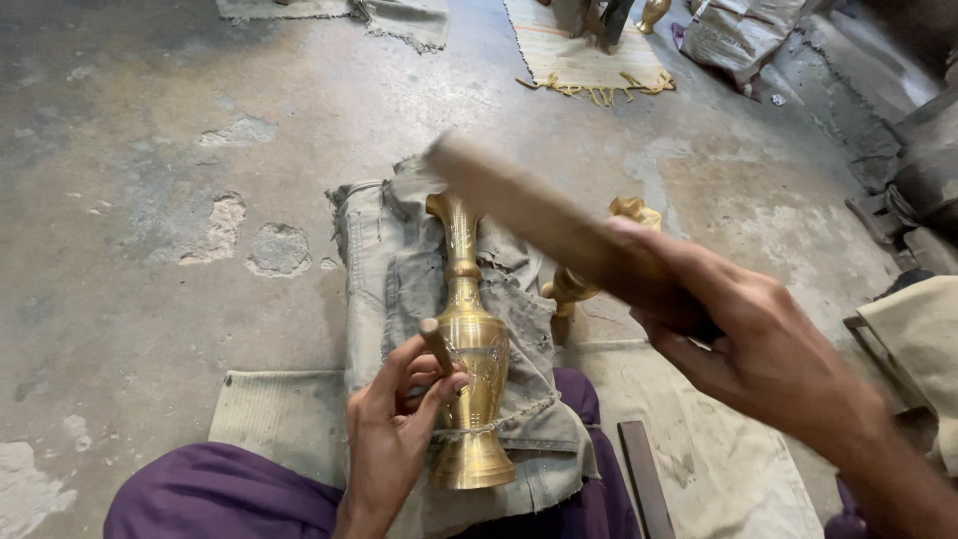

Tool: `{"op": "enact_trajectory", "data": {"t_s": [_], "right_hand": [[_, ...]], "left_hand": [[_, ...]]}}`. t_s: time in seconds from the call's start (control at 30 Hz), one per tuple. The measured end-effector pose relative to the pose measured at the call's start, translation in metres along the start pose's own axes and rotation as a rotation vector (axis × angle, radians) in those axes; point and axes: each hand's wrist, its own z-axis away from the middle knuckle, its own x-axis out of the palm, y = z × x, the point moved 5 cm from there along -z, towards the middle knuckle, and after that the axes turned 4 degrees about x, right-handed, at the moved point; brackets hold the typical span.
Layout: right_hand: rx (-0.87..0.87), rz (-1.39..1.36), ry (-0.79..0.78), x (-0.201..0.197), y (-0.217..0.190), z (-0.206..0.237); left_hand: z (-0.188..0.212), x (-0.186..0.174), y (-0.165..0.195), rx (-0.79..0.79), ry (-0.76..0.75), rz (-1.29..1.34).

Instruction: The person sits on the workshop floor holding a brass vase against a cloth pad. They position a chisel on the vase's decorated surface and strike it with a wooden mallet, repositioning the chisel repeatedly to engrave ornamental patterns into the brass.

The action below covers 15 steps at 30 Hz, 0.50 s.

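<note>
Floor workshop (brass vases (469, 349), worn concrete)

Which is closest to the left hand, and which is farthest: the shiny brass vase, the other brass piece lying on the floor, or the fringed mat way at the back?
From the left hand:
1. Brass vase, right beside the fingers, lying on folded cloth.
2. Second brass piece, up and to the right, partly behind the wooden stick.
3. Fringed mat, far off at the top of the floor.

Bare concrete floor (150, 150) left of brass vase (477, 349); second vase (579, 284) close right.
</note>
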Motion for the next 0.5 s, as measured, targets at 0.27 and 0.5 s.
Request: {"op": "enact_trajectory", "data": {"t_s": [0.27, 0.5], "right_hand": [[-0.137, 0.368, -0.089, 0.002, -0.058, -0.057], [-0.304, 0.432, -0.075, 0.004, -0.096, -0.079]], "left_hand": [[0.018, 0.004, -0.016, -0.071, 0.273, 0.102], [0.028, 0.009, -0.024, -0.059, 0.354, 0.262]]}}
